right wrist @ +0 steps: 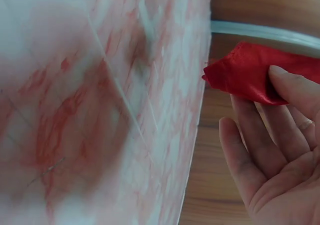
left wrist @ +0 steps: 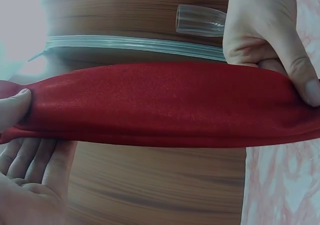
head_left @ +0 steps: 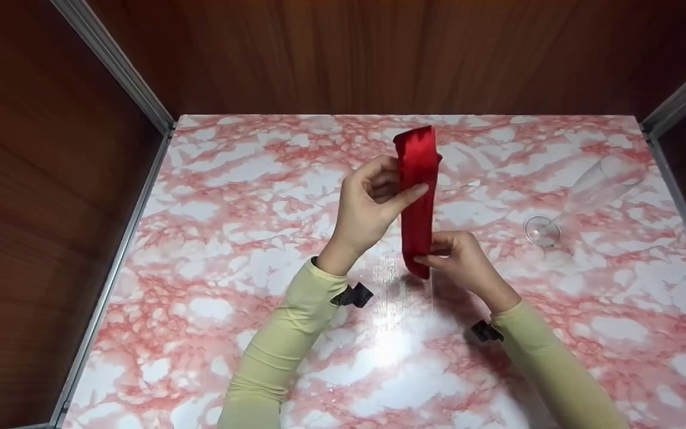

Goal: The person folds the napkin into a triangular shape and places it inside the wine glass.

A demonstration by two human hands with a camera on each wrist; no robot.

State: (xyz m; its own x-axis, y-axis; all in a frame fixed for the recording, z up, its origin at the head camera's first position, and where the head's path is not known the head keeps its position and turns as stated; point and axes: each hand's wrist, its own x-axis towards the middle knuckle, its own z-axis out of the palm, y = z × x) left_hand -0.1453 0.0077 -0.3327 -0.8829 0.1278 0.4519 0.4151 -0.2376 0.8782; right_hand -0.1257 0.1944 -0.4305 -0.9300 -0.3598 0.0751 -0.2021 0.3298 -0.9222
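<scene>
A folded strip of shiny red cloth [head_left: 419, 208] is held up above the table between both hands. My left hand [head_left: 367, 202] pinches its upper part, thumb across the near face and fingers behind. Lower down, my right hand [head_left: 462, 259] pinches the cloth near its bottom end. Seen from the left wrist, the red cloth [left wrist: 165, 105] stretches flat between the two hands. In the right wrist view the lower end of the cloth [right wrist: 245, 75] pokes past the right thumb, with a few loose threads.
A clear champagne flute [head_left: 596, 190] lies on its side at the right of the table. The pink-and-white marbled tabletop [head_left: 230, 208] is bordered by brown wood panels [head_left: 349, 59] at the back and both sides, with metal strips [head_left: 111, 286] along the side edges.
</scene>
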